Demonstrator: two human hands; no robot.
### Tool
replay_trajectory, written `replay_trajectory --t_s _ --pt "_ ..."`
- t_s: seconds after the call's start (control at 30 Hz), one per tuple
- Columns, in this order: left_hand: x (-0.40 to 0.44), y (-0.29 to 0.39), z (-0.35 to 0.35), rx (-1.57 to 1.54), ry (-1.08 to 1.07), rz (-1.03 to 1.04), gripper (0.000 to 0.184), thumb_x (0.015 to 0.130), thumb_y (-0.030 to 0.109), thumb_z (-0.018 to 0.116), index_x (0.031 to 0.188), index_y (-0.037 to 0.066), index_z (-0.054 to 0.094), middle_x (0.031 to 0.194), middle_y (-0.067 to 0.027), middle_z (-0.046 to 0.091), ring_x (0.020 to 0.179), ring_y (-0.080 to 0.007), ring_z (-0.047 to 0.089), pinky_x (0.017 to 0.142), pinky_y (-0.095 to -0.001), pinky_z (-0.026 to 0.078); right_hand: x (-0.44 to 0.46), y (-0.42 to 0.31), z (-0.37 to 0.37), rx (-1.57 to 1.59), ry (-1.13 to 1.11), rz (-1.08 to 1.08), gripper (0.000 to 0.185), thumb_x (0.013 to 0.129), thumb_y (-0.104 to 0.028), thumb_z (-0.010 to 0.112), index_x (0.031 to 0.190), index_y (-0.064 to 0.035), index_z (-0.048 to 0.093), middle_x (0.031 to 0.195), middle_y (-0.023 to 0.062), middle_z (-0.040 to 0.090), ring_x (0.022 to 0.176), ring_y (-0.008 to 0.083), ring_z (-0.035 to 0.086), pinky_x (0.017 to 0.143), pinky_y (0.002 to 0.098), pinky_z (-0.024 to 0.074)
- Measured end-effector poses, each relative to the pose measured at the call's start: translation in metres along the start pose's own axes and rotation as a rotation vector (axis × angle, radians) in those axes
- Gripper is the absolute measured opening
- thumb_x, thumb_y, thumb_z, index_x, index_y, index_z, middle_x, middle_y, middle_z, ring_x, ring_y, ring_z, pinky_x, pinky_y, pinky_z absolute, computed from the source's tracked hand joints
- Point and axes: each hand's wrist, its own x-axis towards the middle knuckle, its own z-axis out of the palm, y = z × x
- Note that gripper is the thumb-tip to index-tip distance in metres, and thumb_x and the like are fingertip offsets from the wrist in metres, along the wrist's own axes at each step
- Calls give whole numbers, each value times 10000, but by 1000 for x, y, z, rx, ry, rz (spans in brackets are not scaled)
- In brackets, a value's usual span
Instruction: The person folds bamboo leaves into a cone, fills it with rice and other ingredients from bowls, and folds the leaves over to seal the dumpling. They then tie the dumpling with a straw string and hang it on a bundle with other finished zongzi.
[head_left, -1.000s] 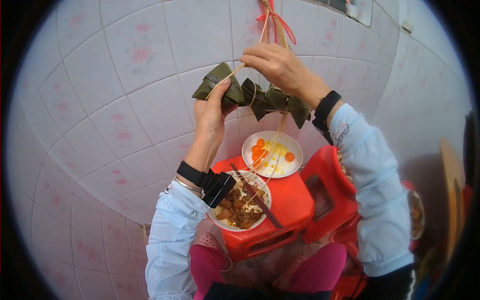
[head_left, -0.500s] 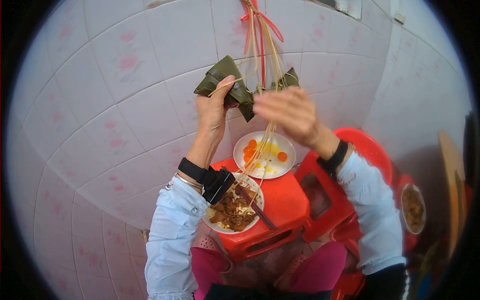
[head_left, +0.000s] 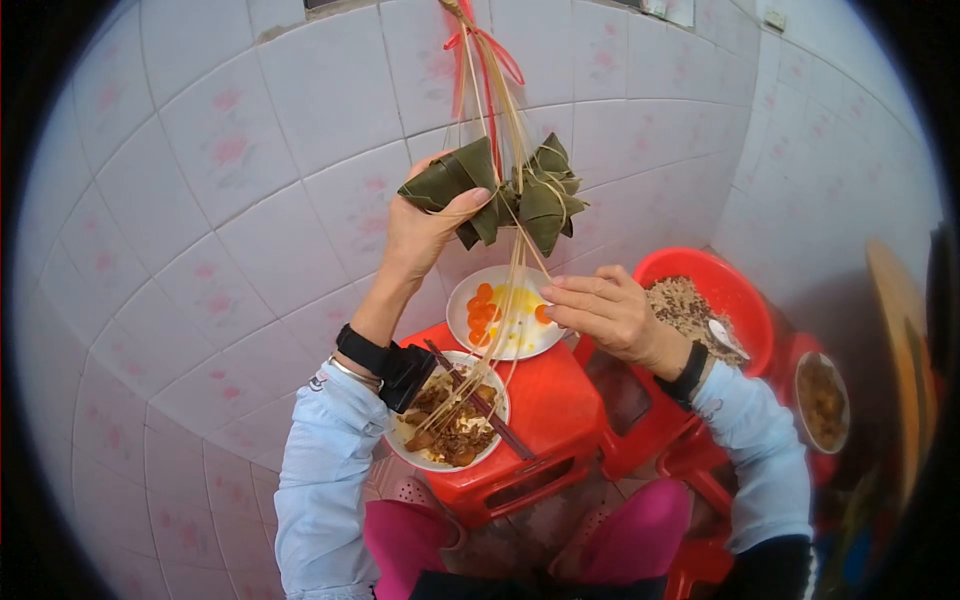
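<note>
My left hand (head_left: pixel 422 232) is wrapped round a leaf-wrapped rice dumpling (head_left: pixel 455 182), thumb across its front. Against the tiled wall, several finished dumplings (head_left: pixel 548 208) hang just right of it in a cluster. Pale straw strings (head_left: pixel 507 118), gathered with a red ribbon (head_left: pixel 512 62), come down from above, and their loose ends trail over the dishes. Lower and to the right, my right hand (head_left: pixel 615 312) pinches one strand that runs taut from the held dumpling. Its fingertips are pressed together around the strand.
On a red stool (head_left: pixel 560 400) stand a white plate (head_left: pixel 505 350) with orange egg yolks and a bowl (head_left: pixel 440 466) of meat filling with chopsticks (head_left: pixel 500 425) across it. A red basin (head_left: pixel 755 315) of rice mix with a spoon, another bowl (head_left: pixel 822 405) and a wooden board (head_left: pixel 893 320) are right.
My right hand has moved down and right from the hanging cluster, drawing out a strand. My left hand still holds the dumpling. The view has shifted, uncovering the rice basin.
</note>
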Motion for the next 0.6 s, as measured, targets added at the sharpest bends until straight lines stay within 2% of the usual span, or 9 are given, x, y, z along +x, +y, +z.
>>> replay_trajectory --t_s 0.07,0.13,0.27,0.33,0.53,0.6 --pt "1 3 -3 16 -49 -16 500 782 191 755 1192 29 521 1036 -53 625 896 -117 609 765 -268 518 -2 -1 1 38 -2 29 220 761 -79 615 978 -98 648 1128 34 652 1045 160 610 770 322 455" --pt "2 10 -10 -52 -126 -147 527 769 196 766 1206 45 514 1036 -52 623 917 -129 609 771 -286 524 -1 -2 4 42 11 35 213 765 -82 612 974 -98 648 1129 33 651 1047 159 610 765 320 456" --pt "4 16 -17 -3 -154 -133 509 770 196 756 1195 48 519 1030 -59 624 921 -138 613 752 -292 530 -1 -6 13 64 56 32 141 788 -87 610 919 -104 661 1084 37 671 1012 166 629 705 300 434" --pt "5 16 -21 77 -279 -111 476 780 189 737 1179 42 525 1015 -66 629 896 -143 621 717 -289 535 -3 -8 15 60 45 27 145 789 -82 608 922 -103 661 1082 37 672 1009 167 630 705 297 433" --pt "2 24 -10 54 -301 -154 444 794 200 718 1156 21 533 963 -68 638 840 -148 631 664 -281 533 -10 -24 21 129 15 80 146 806 -103 598 939 -99 656 1122 37 658 1046 150 615 741 298 461" --pt "0 23 -5 56 -317 -164 446 801 196 710 1166 20 525 998 -81 629 848 -154 629 669 -283 537 -8 -30 24 151 29 81 146 805 -106 599 939 -98 658 1120 39 659 1046 153 617 739 295 462"
